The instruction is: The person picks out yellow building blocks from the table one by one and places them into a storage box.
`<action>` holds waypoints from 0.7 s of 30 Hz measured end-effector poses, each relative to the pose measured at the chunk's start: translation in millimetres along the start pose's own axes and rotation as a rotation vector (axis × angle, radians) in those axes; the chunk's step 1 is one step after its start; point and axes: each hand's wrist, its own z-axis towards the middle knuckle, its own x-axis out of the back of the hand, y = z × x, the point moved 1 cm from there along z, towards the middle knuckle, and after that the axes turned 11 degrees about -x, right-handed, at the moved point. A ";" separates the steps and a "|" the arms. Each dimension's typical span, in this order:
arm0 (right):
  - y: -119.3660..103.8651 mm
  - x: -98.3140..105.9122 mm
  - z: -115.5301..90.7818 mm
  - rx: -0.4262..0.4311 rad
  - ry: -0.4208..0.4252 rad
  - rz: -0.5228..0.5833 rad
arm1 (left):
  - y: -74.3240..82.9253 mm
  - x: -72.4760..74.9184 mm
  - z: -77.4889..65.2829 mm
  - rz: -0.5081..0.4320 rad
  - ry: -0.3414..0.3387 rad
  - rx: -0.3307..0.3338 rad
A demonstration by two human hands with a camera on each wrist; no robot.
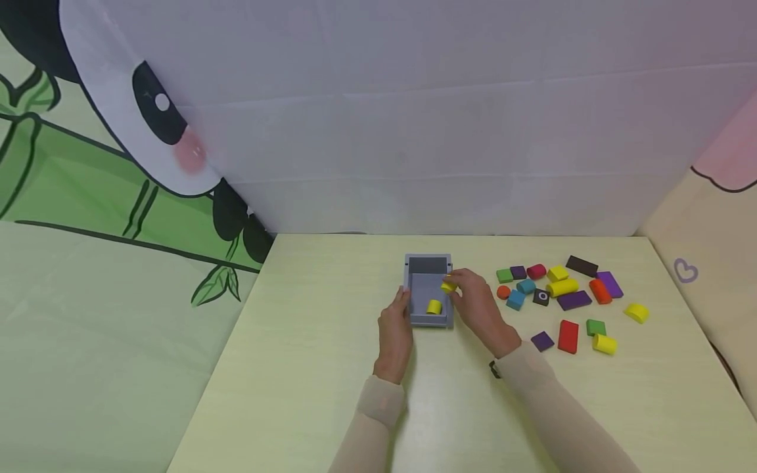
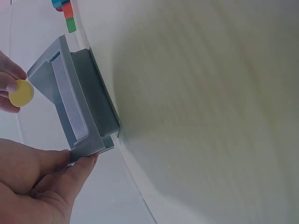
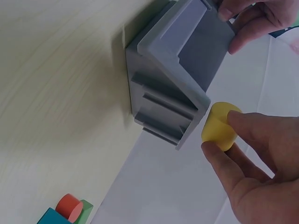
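Observation:
A grey open box (image 1: 428, 324) stands on the table, with one yellow cylinder block (image 1: 434, 307) lying inside near its front end. My left hand (image 1: 395, 335) grips the box's left wall between thumb and fingers, as the left wrist view also shows at the grey rim (image 2: 84, 151). In my right hand (image 1: 481, 309), thumb and fingertips pinch another yellow cylinder block (image 3: 219, 126). That block is held above the box's right edge in the head view. From the right wrist, the box's ridged outer side (image 3: 161, 102) is visible, and the held block is just beside its rim.
Right of the box lie several coloured blocks, among them a red block (image 1: 568, 337), a blue block (image 1: 516, 299), a black block (image 1: 582, 266) and a yellow half-round (image 1: 637, 313). A printed cloth wall (image 1: 402, 157) borders the table's (image 1: 307, 368) back edge.

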 end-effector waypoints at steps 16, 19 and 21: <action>-8.6 -15.9 3.3 0.065 -0.028 0.019 | 0.4 0.2 1.1 0.017 -0.005 -0.009; -10.2 -19.4 2.4 0.070 -0.031 0.012 | 0.3 0.0 0.6 0.012 -0.004 -0.009; -11.3 -21.8 1.6 0.061 -0.038 0.012 | 0.4 -0.2 0.0 0.006 0.000 -0.006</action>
